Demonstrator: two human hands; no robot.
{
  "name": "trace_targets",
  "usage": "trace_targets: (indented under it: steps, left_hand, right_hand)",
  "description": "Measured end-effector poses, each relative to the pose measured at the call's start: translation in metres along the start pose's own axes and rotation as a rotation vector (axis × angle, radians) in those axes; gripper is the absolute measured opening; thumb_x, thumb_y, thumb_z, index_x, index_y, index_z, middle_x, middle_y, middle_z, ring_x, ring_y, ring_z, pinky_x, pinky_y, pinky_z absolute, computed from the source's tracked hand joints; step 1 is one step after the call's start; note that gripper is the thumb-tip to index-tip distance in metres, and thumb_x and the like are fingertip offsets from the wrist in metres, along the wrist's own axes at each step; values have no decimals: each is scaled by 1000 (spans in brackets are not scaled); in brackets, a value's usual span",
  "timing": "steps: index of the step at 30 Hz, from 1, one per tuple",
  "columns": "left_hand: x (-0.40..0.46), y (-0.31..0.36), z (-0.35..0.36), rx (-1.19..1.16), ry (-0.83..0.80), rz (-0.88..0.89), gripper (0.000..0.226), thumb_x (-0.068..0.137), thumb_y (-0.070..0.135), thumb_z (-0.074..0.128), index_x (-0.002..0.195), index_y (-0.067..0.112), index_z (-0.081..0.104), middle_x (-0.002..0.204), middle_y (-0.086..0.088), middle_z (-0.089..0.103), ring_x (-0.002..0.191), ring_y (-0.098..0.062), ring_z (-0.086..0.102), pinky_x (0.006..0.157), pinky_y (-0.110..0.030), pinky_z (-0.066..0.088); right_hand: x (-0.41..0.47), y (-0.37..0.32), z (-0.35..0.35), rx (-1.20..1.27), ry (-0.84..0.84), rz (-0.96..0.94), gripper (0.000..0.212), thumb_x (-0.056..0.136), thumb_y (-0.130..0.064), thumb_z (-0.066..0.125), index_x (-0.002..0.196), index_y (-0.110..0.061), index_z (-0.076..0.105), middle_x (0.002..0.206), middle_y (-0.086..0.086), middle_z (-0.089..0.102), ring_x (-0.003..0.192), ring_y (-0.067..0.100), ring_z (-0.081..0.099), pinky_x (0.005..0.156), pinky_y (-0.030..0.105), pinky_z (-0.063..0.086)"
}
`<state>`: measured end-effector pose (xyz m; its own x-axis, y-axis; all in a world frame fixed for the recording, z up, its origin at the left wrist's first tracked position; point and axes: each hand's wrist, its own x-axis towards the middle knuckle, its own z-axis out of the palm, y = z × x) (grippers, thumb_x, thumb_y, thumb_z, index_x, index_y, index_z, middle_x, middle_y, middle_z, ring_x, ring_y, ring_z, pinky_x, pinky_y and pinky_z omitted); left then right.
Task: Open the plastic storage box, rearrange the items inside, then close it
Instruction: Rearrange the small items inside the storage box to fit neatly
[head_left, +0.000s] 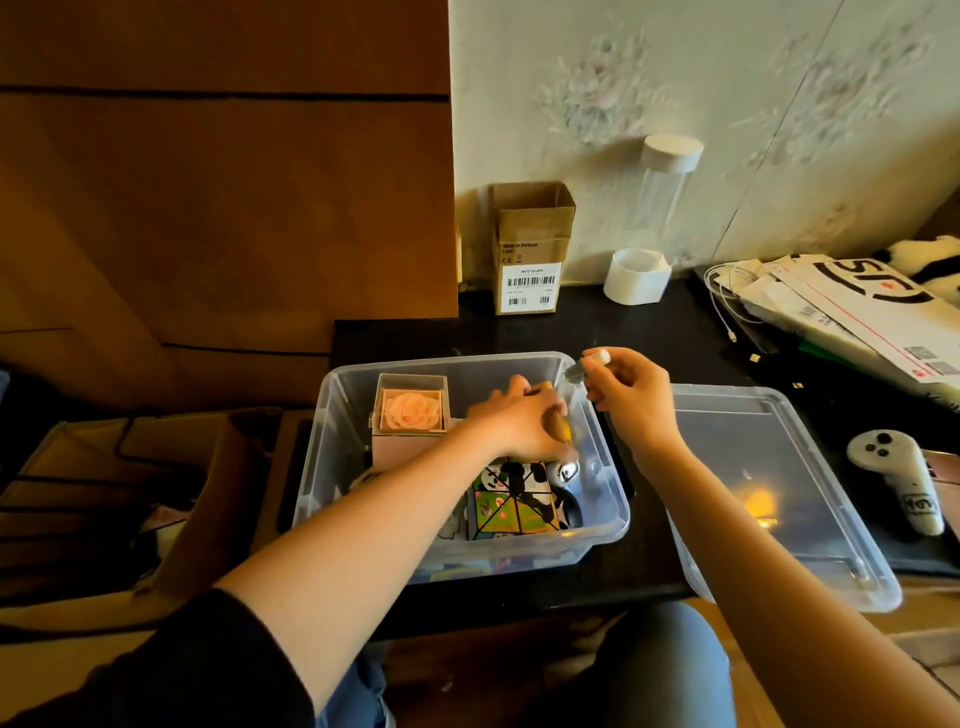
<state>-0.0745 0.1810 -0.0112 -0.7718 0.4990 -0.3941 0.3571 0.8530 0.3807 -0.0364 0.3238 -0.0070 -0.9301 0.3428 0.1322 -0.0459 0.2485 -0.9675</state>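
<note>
One clear plastic storage box (332, 467), rounded corners, is seen open on the dark table (649, 322); its one translucent lid (779, 493) lies flat just right of the right hand. Two hands are over the box. The left hand (519, 421) is curled down onto a yellowish item (563, 431), apparently gripped, though the object is mostly hidden. A small glass vial (582, 366) with a white cap is pinched by the right hand (631, 395) above the box's far right corner. Left of the left hand: one square case holding a pink rose (411, 410). Below it: one glossy printed cube (511, 501).
</note>
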Motion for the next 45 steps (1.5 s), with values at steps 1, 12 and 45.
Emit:
trace_targets:
  steps: [1,12,45]
  left_hand:
    - [0,3,2,28,25,-9,63,66,66,65,118,40,41,133,-4,30,119,-34,41,95,-53,42]
    - [-28,-11,-10,42,412,123,48,82,30,62,125,23,42,93,-3,62,83,-27,63,60,-32,46]
    - [-106,-96,-32,-177,623,-167,31,95,18,48,125,26,54,134,3,44,120,-15,45,89,-28,39]
  right_hand:
    - [1,1,4,-16,-12,0,11,91,-20,57,99,-18,64,81,-4,67,66,3,63,56,13,50]
    - [15,4,20,46,80,10,19,93,-21,54,107,-12,61,85,1,65,65,7,60,54,12,50]
    - [10,17,34,-151,96,31,12,91,-30,56,92,-18,55,78,3,62,69,10,60,59,15,44]
